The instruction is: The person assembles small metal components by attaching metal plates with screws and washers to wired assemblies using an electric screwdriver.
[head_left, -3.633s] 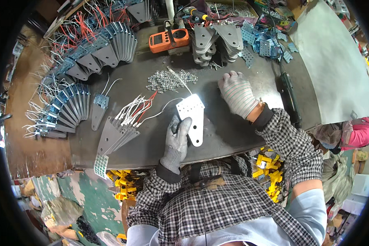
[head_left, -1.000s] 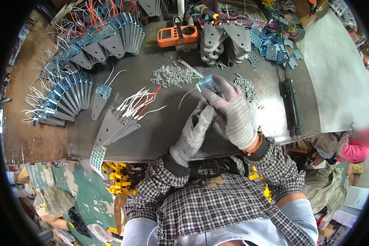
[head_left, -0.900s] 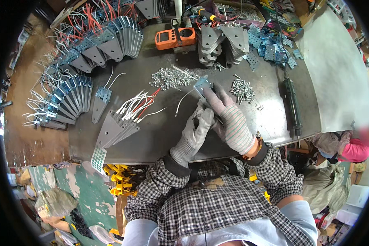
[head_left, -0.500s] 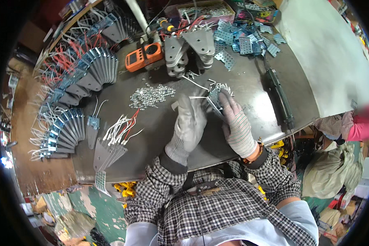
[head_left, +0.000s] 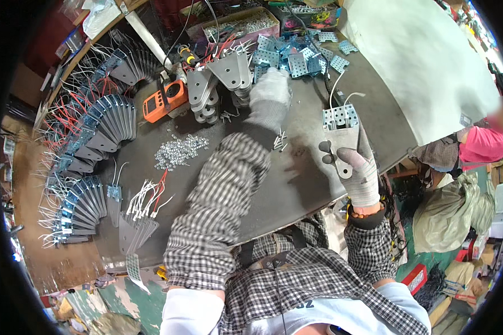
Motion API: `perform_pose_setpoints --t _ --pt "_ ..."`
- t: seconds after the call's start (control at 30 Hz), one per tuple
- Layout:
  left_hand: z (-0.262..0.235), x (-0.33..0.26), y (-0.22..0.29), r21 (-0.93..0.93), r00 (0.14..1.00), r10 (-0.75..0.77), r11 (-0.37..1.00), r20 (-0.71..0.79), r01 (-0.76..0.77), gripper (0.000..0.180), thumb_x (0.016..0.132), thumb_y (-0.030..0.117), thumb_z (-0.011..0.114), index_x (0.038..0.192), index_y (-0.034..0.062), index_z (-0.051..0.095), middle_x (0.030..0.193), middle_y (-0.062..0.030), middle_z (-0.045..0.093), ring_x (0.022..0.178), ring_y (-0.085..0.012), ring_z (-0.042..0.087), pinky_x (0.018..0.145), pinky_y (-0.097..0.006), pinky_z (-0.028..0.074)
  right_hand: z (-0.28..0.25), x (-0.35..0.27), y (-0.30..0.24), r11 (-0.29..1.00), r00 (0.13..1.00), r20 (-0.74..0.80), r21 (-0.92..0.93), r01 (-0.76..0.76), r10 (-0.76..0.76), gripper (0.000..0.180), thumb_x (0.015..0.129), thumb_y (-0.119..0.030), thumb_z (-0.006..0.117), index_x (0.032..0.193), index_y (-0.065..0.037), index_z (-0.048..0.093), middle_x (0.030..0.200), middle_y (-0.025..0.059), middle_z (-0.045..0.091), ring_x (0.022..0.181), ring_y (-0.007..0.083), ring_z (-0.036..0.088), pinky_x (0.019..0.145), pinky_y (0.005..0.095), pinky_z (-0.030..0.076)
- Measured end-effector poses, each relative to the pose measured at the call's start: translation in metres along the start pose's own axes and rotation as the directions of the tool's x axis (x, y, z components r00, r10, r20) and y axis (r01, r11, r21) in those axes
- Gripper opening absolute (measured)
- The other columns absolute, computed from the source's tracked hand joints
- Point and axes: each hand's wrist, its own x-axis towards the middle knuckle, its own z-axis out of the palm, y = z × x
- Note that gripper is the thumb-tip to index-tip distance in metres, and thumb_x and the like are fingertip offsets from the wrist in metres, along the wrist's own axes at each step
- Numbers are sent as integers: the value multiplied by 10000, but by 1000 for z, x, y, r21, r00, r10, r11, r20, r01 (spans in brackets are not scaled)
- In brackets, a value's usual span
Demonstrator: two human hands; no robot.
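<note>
My right hand [head_left: 362,174], in a pale glove with dark fingertips, is closed around a grey metal bracket [head_left: 343,146], its thumb across the front. A blue perforated plate [head_left: 340,116] sits at the bracket's upper end, with two white wires rising past it. At the far side of the table, my gloved left hand [head_left: 270,96] touches the near edge of a pile of blue perforated plates [head_left: 298,64]. Its fingertips are not clear enough to show whether they grip one. Beside that wrist lie several small screws [head_left: 280,140].
Stacked grey brackets [head_left: 229,72] stand left of my left hand, near an orange meter [head_left: 165,101]. Small metal nuts [head_left: 180,152] lie in a heap. Rows of wired brackets [head_left: 110,125] fill the left side; a white sheet [head_left: 399,72] covers the far right.
Both hands were together over the screws. My left hand has moved away to the blue plates, while my right hand has moved right and lifted the bracket. The whole view has shifted.
</note>
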Motion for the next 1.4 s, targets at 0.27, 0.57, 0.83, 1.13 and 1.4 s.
perform_pose_setpoints --t 0.27,0.57,0.83,1.13,1.4 --pt "-90 -152 9 -974 963 -142 -30 227 225 283 857 -34 638 1130 18 586 991 -44 602 884 -109 592 779 -243 508 38 -2 50 961 948 205 78 -264 244 581 802 -20 574 1362 -44 419 1087 131 623 818 177 643 704 295 535" --pt "-91 -186 -53 -844 850 -422 534 -316 -48 76 893 -5 633 947 -11 580 921 -29 579 808 -77 538 720 -216 462 104 -19 64 918 849 421 84 -387 319 809 810 -64 599 1521 -89 214 1221 120 549 956 207 621 753 311 532" --pt "-87 -199 -67 -860 833 -465 509 -301 -26 111 886 -55 621 991 -34 590 932 -27 532 837 -91 531 764 -217 459 122 -23 68 941 859 400 -23 -337 318 825 796 -78 596 1523 -75 206 1245 121 538 956 194 618 730 297 530" --pt "-82 -206 -84 -840 840 -424 539 -338 -66 108 876 -72 609 965 -37 558 937 -36 532 838 -95 543 756 -225 460 124 -19 63 865 754 463 -58 -499 466 811 774 -29 556 1515 -51 226 1205 130 575 894 216 642 728 304 529" --pt "-81 -205 -86 -829 851 -401 555 -340 -69 94 864 -93 597 925 -26 573 923 -45 528 803 -99 522 722 -222 452 129 -18 63 885 805 404 -23 -466 434 782 768 0 535 1496 -29 251 1191 165 581 884 237 653 675 308 535"
